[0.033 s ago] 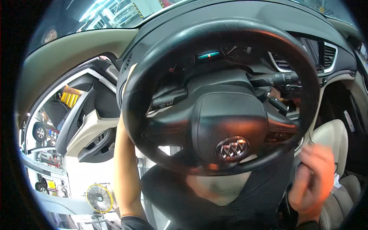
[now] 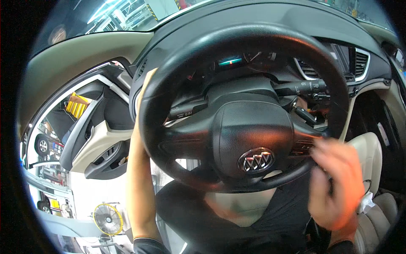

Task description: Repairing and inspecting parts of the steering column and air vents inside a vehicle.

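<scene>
A black steering wheel (image 2: pixel 249 161) with a chrome emblem on its hub fills the middle of the view. My left forearm rises along the wheel's left side. My left hand (image 2: pixel 145 86) goes behind the rim there, and only a sliver of it shows. My right hand (image 2: pixel 334 190) is blurred at the wheel's lower right. Its fingers are bent, close to the rim and the right spoke. I cannot tell if it touches the wheel or holds anything. My dark shirt shows below the wheel.
Control stalks (image 2: pixel 308 89) stick out behind the wheel, with the instrument cluster (image 2: pixel 237 61) above. The open driver's door (image 2: pixel 97 139) with beige trim is at the left. Beyond it, a yellow floor fan (image 2: pixel 108 218) stands on a workshop floor. A beige seat (image 2: pixel 368 161) is at the right.
</scene>
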A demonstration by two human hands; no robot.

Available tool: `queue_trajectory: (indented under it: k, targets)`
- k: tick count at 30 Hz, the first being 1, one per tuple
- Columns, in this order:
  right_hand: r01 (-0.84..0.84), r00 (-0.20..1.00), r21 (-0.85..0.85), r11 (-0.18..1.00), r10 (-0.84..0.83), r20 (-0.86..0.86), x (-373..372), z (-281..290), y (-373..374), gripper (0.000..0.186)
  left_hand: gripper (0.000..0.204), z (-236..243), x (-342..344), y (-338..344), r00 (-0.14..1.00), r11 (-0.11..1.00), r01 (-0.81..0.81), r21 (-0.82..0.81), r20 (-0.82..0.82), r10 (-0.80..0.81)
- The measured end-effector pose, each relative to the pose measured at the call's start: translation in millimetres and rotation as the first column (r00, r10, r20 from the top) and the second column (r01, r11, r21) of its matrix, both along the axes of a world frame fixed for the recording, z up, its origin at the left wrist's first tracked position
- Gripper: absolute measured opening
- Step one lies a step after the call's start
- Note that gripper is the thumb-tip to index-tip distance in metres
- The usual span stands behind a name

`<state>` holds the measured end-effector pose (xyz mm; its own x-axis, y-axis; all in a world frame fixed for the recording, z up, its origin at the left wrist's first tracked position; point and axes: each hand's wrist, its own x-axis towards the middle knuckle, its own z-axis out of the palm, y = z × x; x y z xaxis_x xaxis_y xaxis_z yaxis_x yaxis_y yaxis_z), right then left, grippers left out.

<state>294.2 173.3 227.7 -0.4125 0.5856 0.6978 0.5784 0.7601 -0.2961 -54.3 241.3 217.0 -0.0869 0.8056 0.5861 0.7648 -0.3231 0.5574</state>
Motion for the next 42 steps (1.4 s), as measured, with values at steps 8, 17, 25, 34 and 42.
queue_trajectory:
  k: [8,17,25,34,42]
  targets:
    - [-0.133,0.937,0.057,0.989,0.107,0.332,-120.1,36.4,110.0,0.014,0.046,7.1,-7.7,19.0,0.974,0.988,0.154,0.002,-0.166,-0.152]
    - [-0.128,0.839,0.2,0.971,-0.002,0.544,-146.5,14.9,150.4,0.024,0.033,5.5,-17.1,28.5,0.97,0.981,0.149,0.121,-0.212,-0.121]
    - [-0.187,0.853,0.437,0.88,-0.075,0.516,-136.8,7.0,138.6,0.036,0.03,-7.7,-13.4,30.1,0.977,0.982,0.103,0.161,-0.201,-0.069]
    - [-0.039,0.863,0.341,0.939,-0.14,0.485,-157.1,5.4,134.0,0.026,0.024,-5.1,-11.3,22.2,0.994,0.989,0.083,0.124,-0.078,-0.074]
    - [-0.028,0.944,0.558,0.829,-0.161,0.287,-166.4,10.1,144.9,0.011,0.026,-1.1,-6.7,36.8,0.994,0.983,0.033,0.181,-0.112,-0.013]
